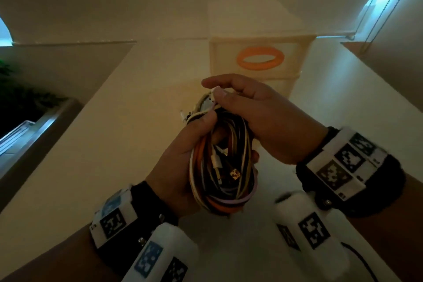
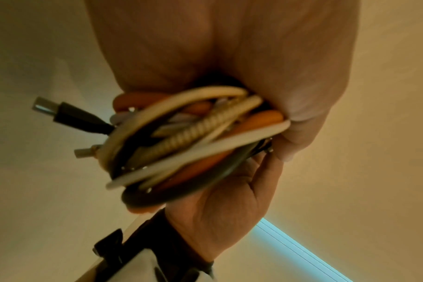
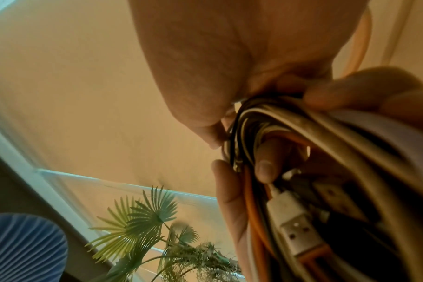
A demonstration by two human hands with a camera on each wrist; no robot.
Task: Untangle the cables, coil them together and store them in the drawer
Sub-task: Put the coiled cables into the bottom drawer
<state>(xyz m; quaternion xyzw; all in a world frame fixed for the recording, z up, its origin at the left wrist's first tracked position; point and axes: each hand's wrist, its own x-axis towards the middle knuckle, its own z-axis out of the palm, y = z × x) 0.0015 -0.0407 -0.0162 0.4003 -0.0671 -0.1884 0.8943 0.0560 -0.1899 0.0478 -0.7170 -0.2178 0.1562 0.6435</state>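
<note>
1. The head view looks forward and down from above, onto both hands over the pale tabletop [image 1: 142, 103].
2. The left wrist view looks up along the palm, very close.
3. The right wrist view does likewise, facing a green palm plant [image 3: 143, 215].
4. All three share the multicoloured coiled cable bundle [image 1: 225, 167].

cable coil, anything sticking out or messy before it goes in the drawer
Mostly tidy: the left hand grips the cable coil, and the right hand pinches a white end at its top. But a black USB plug and a small pale connector poke out sideways, untucked. The drawer looks closed.
</note>
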